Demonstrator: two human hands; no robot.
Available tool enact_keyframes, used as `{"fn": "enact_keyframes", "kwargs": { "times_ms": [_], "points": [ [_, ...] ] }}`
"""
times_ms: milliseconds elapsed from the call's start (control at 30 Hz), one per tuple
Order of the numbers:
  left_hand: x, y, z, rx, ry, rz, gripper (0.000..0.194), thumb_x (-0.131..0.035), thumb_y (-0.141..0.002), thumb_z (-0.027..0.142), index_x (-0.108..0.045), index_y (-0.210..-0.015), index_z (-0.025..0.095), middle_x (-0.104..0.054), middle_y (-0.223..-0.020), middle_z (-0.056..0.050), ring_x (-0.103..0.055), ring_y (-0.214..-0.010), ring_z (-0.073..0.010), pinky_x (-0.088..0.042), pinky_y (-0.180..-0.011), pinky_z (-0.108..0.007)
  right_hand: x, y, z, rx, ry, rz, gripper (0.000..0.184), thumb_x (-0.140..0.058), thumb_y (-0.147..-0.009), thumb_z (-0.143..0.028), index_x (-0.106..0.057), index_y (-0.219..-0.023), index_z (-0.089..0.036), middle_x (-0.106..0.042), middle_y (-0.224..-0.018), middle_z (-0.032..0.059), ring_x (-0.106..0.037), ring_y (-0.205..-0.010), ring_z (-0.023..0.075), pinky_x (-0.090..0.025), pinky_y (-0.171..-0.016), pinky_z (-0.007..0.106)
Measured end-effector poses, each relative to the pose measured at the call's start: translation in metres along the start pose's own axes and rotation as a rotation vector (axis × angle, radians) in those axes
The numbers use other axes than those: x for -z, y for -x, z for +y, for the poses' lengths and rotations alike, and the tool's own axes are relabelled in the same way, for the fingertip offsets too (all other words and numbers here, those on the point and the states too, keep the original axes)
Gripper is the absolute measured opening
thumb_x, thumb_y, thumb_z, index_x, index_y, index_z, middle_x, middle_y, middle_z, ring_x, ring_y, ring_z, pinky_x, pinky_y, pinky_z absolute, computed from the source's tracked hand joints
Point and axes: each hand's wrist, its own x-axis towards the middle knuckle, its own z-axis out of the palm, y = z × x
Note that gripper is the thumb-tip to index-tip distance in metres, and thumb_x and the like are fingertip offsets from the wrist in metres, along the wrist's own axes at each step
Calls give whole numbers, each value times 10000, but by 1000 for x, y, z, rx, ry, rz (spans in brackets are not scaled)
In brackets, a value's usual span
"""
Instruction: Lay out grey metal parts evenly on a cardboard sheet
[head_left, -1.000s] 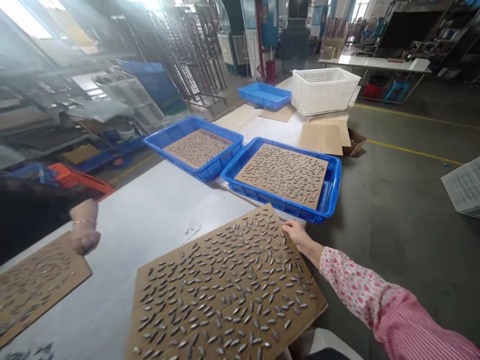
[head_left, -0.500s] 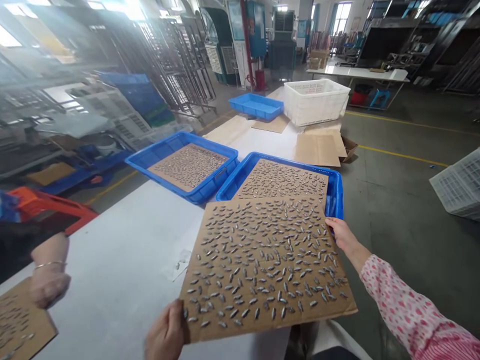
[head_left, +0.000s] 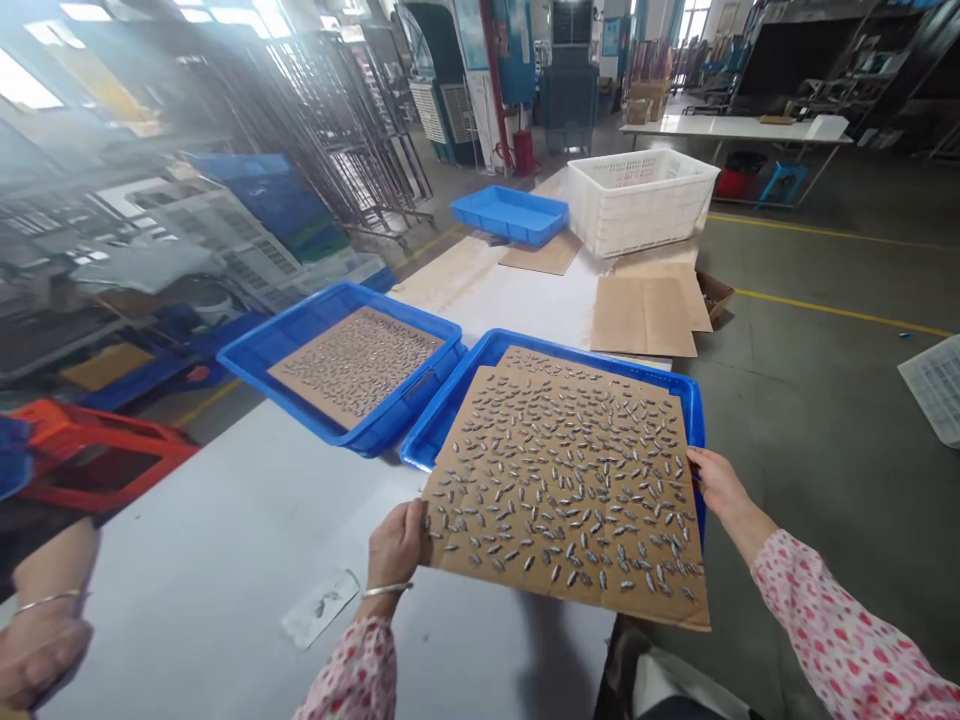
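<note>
My left hand (head_left: pixel 397 545) and my right hand (head_left: pixel 720 485) hold a brown cardboard sheet (head_left: pixel 559 590) by its opposite side edges, the left gripping the near left edge and the right pinching the right edge with the fingers curled around it. Dozens of small, elongated silvery-grey metal pieces (head_left: pixel 562 480) lie scattered in rows across the sheet, though they are too small for me to tell exactly what they are. The sheet is tilted slightly and sits over a blue plastic tray (head_left: pixel 442 425), covering most of it; I cannot tell whether it touches the tray's rim. Just left of that, a second blue plastic tray (head_left: pixel 390 425) holds another cardboard sheet (head_left: pixel 356 365) covered with the same pieces. Both trays stand on a white surface (head_left: pixel 187 590), with a small paper slip (head_left: pixel 321 607) near my left hand. A thin bangle (head_left: pixel 386 590) circles my left wrist, above a pink patterned sleeve (head_left: pixel 356 665). At the lower left is a co-worker's hand (head_left: pixel 37 650), apart from mine. Farther along the surface are a white plastic crate (head_left: pixel 641 200), a third blue plastic tray (head_left: pixel 510 215) and flat cardboard sheets (head_left: pixel 643 317).
</note>
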Motion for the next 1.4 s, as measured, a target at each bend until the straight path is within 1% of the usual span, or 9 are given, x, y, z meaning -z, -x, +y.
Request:
{"fn": "enact_keyframes", "kwargs": {
  "times_ms": [133, 267, 400, 567, 733, 933, 1067, 1167, 1400],
  "points": [
    [-16, -33, -2, -72, -44, 17, 386, -277, -898, 364, -504, -625, 212, -598, -647, -35, -570, -686, -174, -404, -648, -272, -5, -13, -2, -99, -24, 22, 183, -735, -562, -263, -627, -695, -197, -652, -575, 23, -617, -590, 196, -463, -538, 290],
    [-29, -60, -6, -107, -112, 19, 380, -278, -907, 357, -480, -619, 213, -587, -652, -38, -563, -679, -173, -401, -647, -275, -11, -16, -7, -164, -55, 47, 150, -707, -559, -174, -645, -695, -190, -679, -624, 26, -608, -567, 160, -464, -528, 259],
    [-39, -81, -9, -152, -185, 19, 390, -254, -920, 339, -478, -626, 214, -591, -681, -48, -566, -694, -173, -403, -655, -276, -14, -18, -7, -194, -69, 54, 152, -683, -550, -129, -670, -693, -178, -684, -635, 22, -578, -534, 124, -430, -485, 222],
    [-50, -99, -16, -164, -223, 3, 391, -254, -924, 351, -485, -642, 209, -592, -698, -56, -567, -708, -180, -401, -672, -288, -15, -22, -1, -217, -81, 108, 167, -673, -536, -143, -685, -699, -176, -679, -621, 16, -566, -535, 118, -405, -463, 207],
    [-56, -101, -21, -183, -259, -37, 393, -257, -934, 353, -505, -670, 198, -607, -739, -59, -566, -722, -170, -383, -681, -282, -13, -22, 7, -179, -59, 122, 203, -682, -512, -190, -695, -714, -178, -699, -666, 28, -576, -555, 131, -390, -463, 222],
    [-57, -95, -20, -172, -332, -67, 419, -238, -946, 354, -540, -707, 187, -595, -763, -63, -562, -731, -173, -361, -667, -288, -3, -24, 16, -155, 4, 134, 237, -695, -499, -236, -701, -731, -189, -702, -676, 42, -591, -571, 168, -401, -468, 258],
    [-61, -95, -23, -178, -353, -70, 431, -232, -952, 355, -576, -761, 178, -599, -793, -68, -561, -748, -175, -346, -645, -289, 4, -30, 21, -163, 13, 140, 272, -709, -499, -237, -707, -764, -180, -697, -676, 34, -587, -578, 158, -409, -481, 252],
    [-63, -96, -26, -192, -382, -65, 433, -228, -954, 355, -575, -774, 171, -598, -803, -73, -562, -749, -178, -344, -636, -292, 6, -31, 21, -169, 26, 119, 295, -726, -499, -239, -708, -787, -176, -693, -682, 24, -579, -587, 148, -408, -490, 241],
    [-55, -91, -13, -196, -416, -36, 414, -244, -935, 337, -574, -765, 156, -586, -781, -91, -559, -729, -196, -356, -630, -303, 5, -28, 19, -173, 35, 96, 264, -731, -506, -231, -691, -762, -184, -683, -666, 6, -560, -568, 136, -408, -501, 243]
  ]
}}
